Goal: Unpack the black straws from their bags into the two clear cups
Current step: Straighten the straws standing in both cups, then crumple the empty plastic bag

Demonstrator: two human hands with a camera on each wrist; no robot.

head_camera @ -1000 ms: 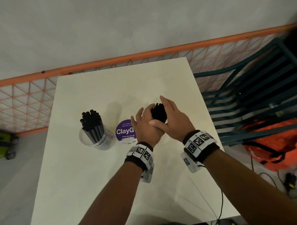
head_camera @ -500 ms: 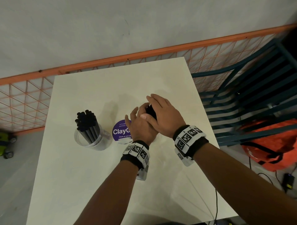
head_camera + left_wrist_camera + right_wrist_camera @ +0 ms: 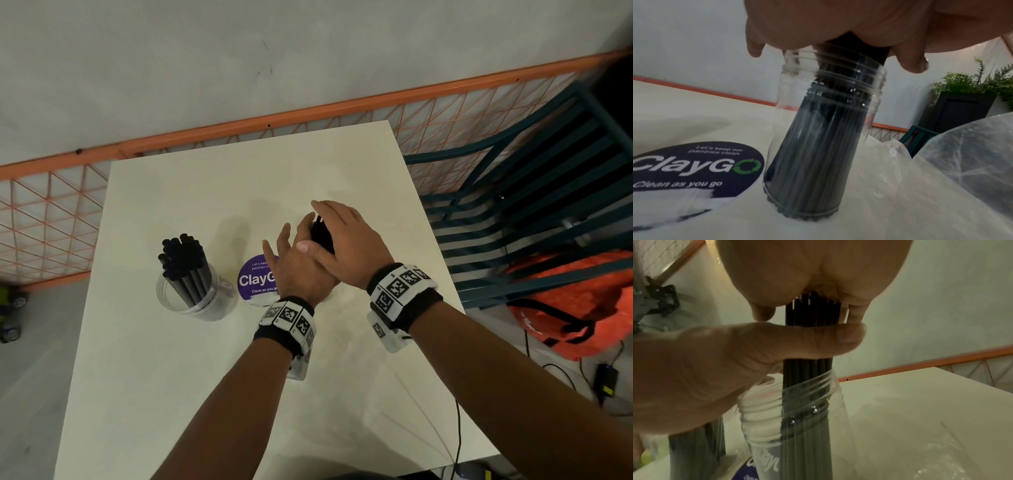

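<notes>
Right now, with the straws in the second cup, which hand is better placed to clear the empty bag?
Probably the right hand. The bag lies right of the cup, and that hand only rests open on top of the straws. The left hand grips them and can steady them.

Centre of the table blocked, far and near parts open

The left hand and right hand cover the straw bundle in the centre cup. The filled cup stands to the left, and a crumpled clear bag lies just right. Bare tabletop reaches far to the orange mesh fence. A teal chair flanks the right edge.
</notes>
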